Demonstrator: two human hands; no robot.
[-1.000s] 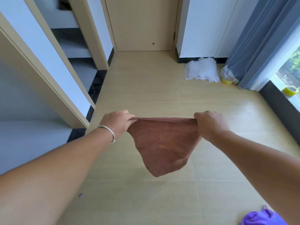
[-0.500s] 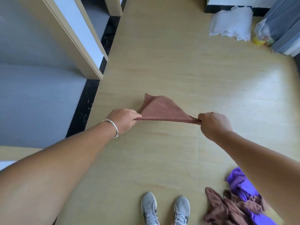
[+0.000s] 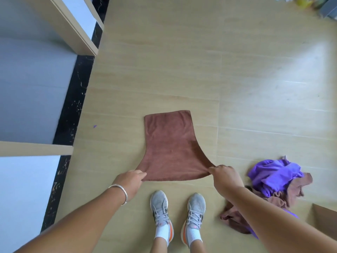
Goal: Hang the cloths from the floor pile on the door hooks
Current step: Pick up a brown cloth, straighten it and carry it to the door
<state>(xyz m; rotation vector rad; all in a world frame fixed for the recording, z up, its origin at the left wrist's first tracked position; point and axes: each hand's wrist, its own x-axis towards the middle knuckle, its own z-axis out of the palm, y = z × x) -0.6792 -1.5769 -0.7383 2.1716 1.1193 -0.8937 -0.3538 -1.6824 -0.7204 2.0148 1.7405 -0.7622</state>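
Head view, looking steeply down at pale wood floor (image 3: 182, 61). Brown cloth (image 3: 171, 147) at centre frame, stretched flat by its near edge, far edge toward upper centre; probably spread out this way to shake out creases or find a good edge for a hook, though whether floating just above the boards or lying on them cannot be told. Left hand (image 3: 130, 181) at lower centre-left, thumb and curled fingers pinching the near left corner, silver bracelet (image 3: 119, 192) on the wrist. Right hand (image 3: 225, 177) at lower centre-right, pinching the near right corner the same way. Hands well apart, pulling the edge taut between them, hence the flared shape of the cloth toward the bottom. Both forearms reaching in from the lower corners, extended forward and down, wrists roughly level. Grey shoes (image 3: 177, 207) directly below the cloth's near edge, at bottom centre. Remaining pile (image 3: 273, 187) of purple and brown cloths at lower right of the frame, just beside the right forearm, still to be hung. No door hooks in sight; only white panels with pale wood frames (image 3: 78, 31) at upper left. Judged an early step: one cloth in hand, not yet carried to any hook.
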